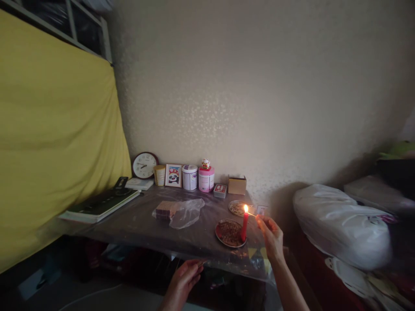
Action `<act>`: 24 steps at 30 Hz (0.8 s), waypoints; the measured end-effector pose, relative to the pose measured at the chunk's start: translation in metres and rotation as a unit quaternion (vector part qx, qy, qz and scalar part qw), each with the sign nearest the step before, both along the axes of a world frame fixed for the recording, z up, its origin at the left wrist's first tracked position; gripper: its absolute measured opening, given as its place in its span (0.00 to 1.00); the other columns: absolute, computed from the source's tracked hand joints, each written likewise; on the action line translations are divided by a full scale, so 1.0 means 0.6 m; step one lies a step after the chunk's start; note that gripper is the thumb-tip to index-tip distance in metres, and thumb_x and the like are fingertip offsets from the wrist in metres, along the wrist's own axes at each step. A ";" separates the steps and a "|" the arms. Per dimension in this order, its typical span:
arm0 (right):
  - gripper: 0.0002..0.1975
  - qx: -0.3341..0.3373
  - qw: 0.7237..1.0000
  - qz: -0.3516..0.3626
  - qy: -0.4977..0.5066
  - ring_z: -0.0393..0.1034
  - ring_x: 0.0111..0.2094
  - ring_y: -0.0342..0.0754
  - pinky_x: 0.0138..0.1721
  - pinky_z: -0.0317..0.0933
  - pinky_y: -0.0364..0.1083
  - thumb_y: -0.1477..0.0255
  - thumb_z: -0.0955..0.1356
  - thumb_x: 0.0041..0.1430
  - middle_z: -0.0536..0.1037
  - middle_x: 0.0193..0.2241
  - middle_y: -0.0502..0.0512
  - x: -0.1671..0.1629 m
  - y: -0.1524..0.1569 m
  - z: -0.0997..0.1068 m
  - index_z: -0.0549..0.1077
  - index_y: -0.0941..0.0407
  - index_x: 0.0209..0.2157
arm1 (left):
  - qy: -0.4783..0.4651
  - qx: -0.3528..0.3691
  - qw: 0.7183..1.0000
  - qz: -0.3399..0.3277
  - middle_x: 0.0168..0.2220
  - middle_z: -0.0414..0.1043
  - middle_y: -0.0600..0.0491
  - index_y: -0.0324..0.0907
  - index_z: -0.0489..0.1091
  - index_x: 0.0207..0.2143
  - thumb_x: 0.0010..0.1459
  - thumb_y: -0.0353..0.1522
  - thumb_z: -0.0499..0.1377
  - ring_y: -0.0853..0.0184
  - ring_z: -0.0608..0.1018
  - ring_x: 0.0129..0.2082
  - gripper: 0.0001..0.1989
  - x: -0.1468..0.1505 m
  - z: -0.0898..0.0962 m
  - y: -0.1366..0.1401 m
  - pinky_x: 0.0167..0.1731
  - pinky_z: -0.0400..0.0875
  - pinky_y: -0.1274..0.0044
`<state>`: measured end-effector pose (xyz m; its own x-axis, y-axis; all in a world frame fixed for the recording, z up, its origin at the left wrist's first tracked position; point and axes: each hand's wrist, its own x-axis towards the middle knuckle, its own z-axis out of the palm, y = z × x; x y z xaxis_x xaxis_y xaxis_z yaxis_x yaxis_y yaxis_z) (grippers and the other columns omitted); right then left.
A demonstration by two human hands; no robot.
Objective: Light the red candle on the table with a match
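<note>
Right hand (271, 236) pinching a thin lit stick (251, 214), tip at the flame of the red candle (244, 225). Candle upright in a small dish (229, 233), near right edge of the plastic-covered table (139, 224). Left hand (184, 278) low at near edge, fingers loosely curled; contents impossible to tell. Risk: flame or dripping wax reaching the plastic sheet or clear bag (186, 212); nudged candle tipping.

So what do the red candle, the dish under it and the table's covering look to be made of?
Red candle: probably wax, matt, lit at the top. Dish: unclear, maybe metal or glazed ceramic, with a thin reddish rim. Table covering: clear plastic sheet, glossy and wrinkled. The right hand holds a match at the flame.
</note>
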<state>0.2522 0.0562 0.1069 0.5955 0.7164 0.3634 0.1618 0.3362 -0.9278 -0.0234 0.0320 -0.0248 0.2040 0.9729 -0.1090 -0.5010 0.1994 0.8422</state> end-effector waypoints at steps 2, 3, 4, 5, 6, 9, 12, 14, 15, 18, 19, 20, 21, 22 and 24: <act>0.17 0.000 1.000 -0.002 0.002 0.66 0.25 0.45 0.28 0.59 0.41 0.60 0.70 0.40 0.75 0.21 0.50 0.000 0.000 0.000 0.75 0.59 0.28 | 0.001 -0.001 1.000 0.001 0.43 0.77 0.44 0.41 0.75 0.34 0.43 0.40 0.66 0.57 0.75 0.44 0.16 0.000 0.002 -0.001 0.44 0.67 0.70; 0.17 0.000 1.000 -0.004 0.003 0.66 0.25 0.44 0.28 0.59 0.41 0.60 0.70 0.41 0.75 0.21 0.50 0.001 0.000 0.000 0.75 0.59 0.28 | 0.003 -0.001 1.000 0.002 0.43 0.77 0.44 0.41 0.75 0.34 0.43 0.41 0.66 0.57 0.75 0.44 0.16 0.000 0.003 -0.001 0.44 0.67 0.70; 0.16 0.002 1.000 -0.005 0.004 0.66 0.25 0.44 0.28 0.59 0.41 0.60 0.71 0.40 0.75 0.22 0.50 0.001 0.000 0.000 0.75 0.59 0.28 | 0.006 -0.001 1.000 0.003 0.43 0.77 0.44 0.41 0.75 0.34 0.43 0.41 0.66 0.57 0.75 0.45 0.17 0.000 0.004 -0.001 0.45 0.66 0.69; 0.16 0.004 1.000 -0.006 0.004 0.66 0.25 0.44 0.27 0.59 0.41 0.60 0.71 0.40 0.75 0.22 0.50 0.001 0.000 0.000 0.75 0.59 0.28 | 0.009 -0.002 1.000 0.004 0.43 0.77 0.44 0.41 0.75 0.34 0.42 0.41 0.66 0.56 0.75 0.45 0.17 0.000 0.005 -0.001 0.45 0.66 0.69; 0.17 0.006 1.000 -0.006 0.004 0.66 0.25 0.44 0.27 0.60 0.41 0.60 0.71 0.40 0.75 0.22 0.50 0.001 -0.001 0.000 0.75 0.59 0.28 | 0.010 -0.003 1.000 0.004 0.42 0.77 0.43 0.41 0.75 0.34 0.41 0.41 0.66 0.56 0.76 0.44 0.18 0.000 0.006 -0.001 0.45 0.66 0.69; 0.16 0.010 1.000 -0.006 0.001 0.66 0.25 0.44 0.27 0.60 0.41 0.60 0.70 0.40 0.75 0.22 0.50 0.001 -0.001 0.001 0.75 0.59 0.28 | 0.006 -0.005 1.000 0.008 0.42 0.78 0.43 0.41 0.75 0.33 0.40 0.42 0.67 0.56 0.76 0.44 0.18 0.001 0.006 -0.001 0.44 0.66 0.69; 0.16 0.008 1.000 -0.003 -0.008 0.66 0.26 0.45 0.28 0.60 0.42 0.60 0.70 0.41 0.75 0.23 0.51 0.000 0.002 0.001 0.75 0.59 0.27 | 0.002 -0.002 1.000 0.001 0.42 0.77 0.44 0.41 0.75 0.34 0.41 0.41 0.66 0.57 0.75 0.44 0.17 0.001 0.005 -0.001 0.44 0.66 0.71; 0.16 0.003 1.000 0.000 -0.016 0.66 0.26 0.45 0.29 0.60 0.42 0.60 0.70 0.41 0.75 0.23 0.51 0.000 0.005 0.000 0.75 0.59 0.27 | 0.003 -0.001 1.000 -0.006 0.43 0.77 0.44 0.41 0.75 0.34 0.43 0.41 0.66 0.57 0.75 0.45 0.17 0.001 0.005 -0.002 0.44 0.66 0.71; 0.15 0.000 1.000 0.001 -0.020 0.66 0.27 0.45 0.29 0.59 0.42 0.61 0.70 0.42 0.75 0.23 0.51 0.001 0.006 -0.001 0.75 0.59 0.27 | 0.003 -0.002 1.000 -0.007 0.43 0.77 0.44 0.41 0.75 0.35 0.43 0.41 0.65 0.58 0.75 0.45 0.17 0.001 0.005 -0.002 0.44 0.66 0.72; 0.15 -0.004 1.000 -0.002 -0.026 0.67 0.28 0.46 0.30 0.59 0.42 0.61 0.70 0.42 0.76 0.24 0.51 0.004 0.008 -0.006 0.75 0.59 0.28 | 0.001 -0.001 1.000 -0.008 0.42 0.77 0.45 0.41 0.75 0.35 0.44 0.40 0.65 0.59 0.75 0.45 0.16 0.001 0.008 -0.004 0.43 0.66 0.72; 0.15 -0.004 1.000 -0.004 -0.026 0.67 0.28 0.46 0.30 0.59 0.42 0.61 0.70 0.42 0.76 0.24 0.51 0.005 0.009 -0.007 0.75 0.59 0.28 | 0.000 0.001 1.000 -0.008 0.42 0.77 0.45 0.42 0.75 0.35 0.45 0.40 0.65 0.59 0.75 0.45 0.15 0.001 0.009 -0.004 0.43 0.66 0.73; 0.15 -0.004 1.000 -0.005 -0.027 0.67 0.28 0.46 0.30 0.59 0.42 0.61 0.70 0.42 0.76 0.24 0.51 0.006 0.008 -0.007 0.75 0.59 0.28 | 0.000 0.003 1.000 -0.009 0.42 0.77 0.45 0.42 0.75 0.35 0.45 0.40 0.64 0.59 0.75 0.45 0.15 0.001 0.010 -0.005 0.43 0.66 0.73; 0.15 -0.004 1.000 -0.005 -0.027 0.67 0.28 0.46 0.30 0.59 0.42 0.61 0.69 0.42 0.76 0.24 0.52 0.006 0.008 -0.008 0.75 0.59 0.28 | 0.001 0.003 1.000 -0.010 0.43 0.77 0.46 0.42 0.75 0.35 0.46 0.39 0.64 0.60 0.75 0.45 0.15 0.001 0.010 -0.005 0.43 0.66 0.74; 0.15 -0.004 1.000 -0.004 -0.027 0.67 0.28 0.46 0.30 0.59 0.42 0.61 0.69 0.42 0.76 0.24 0.52 0.007 0.008 -0.008 0.75 0.59 0.28 | 0.001 0.003 1.000 -0.010 0.43 0.77 0.46 0.42 0.75 0.35 0.46 0.39 0.64 0.60 0.75 0.45 0.15 0.001 0.010 -0.004 0.43 0.67 0.74; 0.15 -0.003 1.000 -0.005 -0.028 0.67 0.27 0.46 0.29 0.59 0.42 0.61 0.69 0.43 0.76 0.25 0.52 0.007 0.007 -0.007 0.75 0.59 0.28 | -0.004 0.000 1.000 -0.011 0.42 0.77 0.46 0.42 0.75 0.35 0.45 0.39 0.65 0.60 0.75 0.44 0.14 0.001 0.007 -0.003 0.42 0.67 0.74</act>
